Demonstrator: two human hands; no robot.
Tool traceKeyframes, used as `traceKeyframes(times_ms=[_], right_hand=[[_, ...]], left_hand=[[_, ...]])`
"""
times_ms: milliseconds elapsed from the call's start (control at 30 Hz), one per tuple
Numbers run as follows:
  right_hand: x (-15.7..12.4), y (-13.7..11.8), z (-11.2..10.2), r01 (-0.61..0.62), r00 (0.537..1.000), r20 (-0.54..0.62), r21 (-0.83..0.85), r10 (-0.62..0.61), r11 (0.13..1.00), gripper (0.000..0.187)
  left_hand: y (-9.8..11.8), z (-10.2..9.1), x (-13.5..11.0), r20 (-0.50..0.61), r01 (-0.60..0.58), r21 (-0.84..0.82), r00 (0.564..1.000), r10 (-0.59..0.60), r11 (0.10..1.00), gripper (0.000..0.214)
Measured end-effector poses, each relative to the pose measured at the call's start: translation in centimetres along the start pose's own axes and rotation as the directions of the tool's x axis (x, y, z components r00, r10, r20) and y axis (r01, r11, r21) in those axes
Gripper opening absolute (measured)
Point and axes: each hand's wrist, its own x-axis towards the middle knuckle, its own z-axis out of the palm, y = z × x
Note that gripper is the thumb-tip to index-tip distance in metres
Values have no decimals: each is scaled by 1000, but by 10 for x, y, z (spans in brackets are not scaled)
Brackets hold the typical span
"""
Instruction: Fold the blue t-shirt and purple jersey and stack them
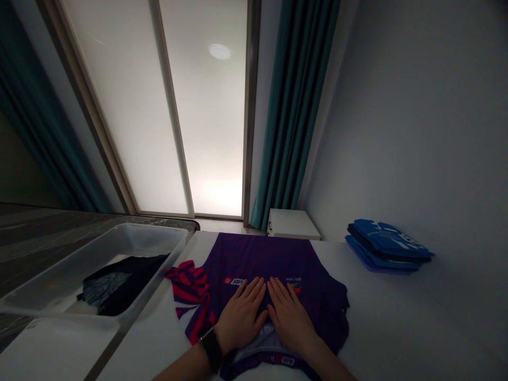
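Observation:
A purple short-sleeved jersey [262,254] lies spread on the white table, its collar towards me. One sleeve, at the left, has red and purple stripes and is crumpled; the right sleeve is dark purple. Both palms rest on the upper chest of the shirt. My left hand [243,316], with a black watch on the wrist, lies flat with its fingers stretched out. Beside it my right hand [291,317] is flat too, fingers pointing away from me. The two thumbs almost meet. Small printed logos show near the fingertips. Neither hand grips the cloth.
A clear plastic bin [159,238] with dark clothes [135,280] in it stands at the left. Folded blue garments [387,246] are stacked on the table [397,328] at the right, close to the wall. Beyond the table are a white cabinet [293,223] and teal curtains [297,106].

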Motion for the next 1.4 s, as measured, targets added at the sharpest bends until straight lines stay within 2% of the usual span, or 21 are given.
traceKeyframes(times_ms=[200,333,633,933,1067,1133,1267,1400], right_hand=[[-33,-19,6,6,1000,18,24,-6,1000,60],[-40,-27,2,-18,999,42,27,17,999,60],[-20,-18,-4,-51,998,50,42,49,998,58],[-6,-5,-4,-29,997,76,46,25,999,62],[-3,1,0,-17,999,52,48,15,999,62],[-5,2,2,-10,999,43,57,8,998,63],[-5,2,-4,-16,996,92,101,7,995,65],[6,7,-14,-18,997,73,124,9,992,61]], left_hand=[[19,0,-32,-4,-15,9,1000,15,1000,61],[23,-2,-40,-19,-26,5,999,26,1000,63],[4,-7,-14,34,-58,-31,998,59,998,60],[-4,-3,-6,-1,-60,-53,998,60,997,62],[-9,-8,1,-2,-63,-61,998,63,996,63],[-19,-12,3,-26,-17,-43,1000,16,999,61],[-47,-12,-1,-140,171,47,977,-163,984,54],[-64,-3,-10,-115,229,114,970,-216,967,51]])
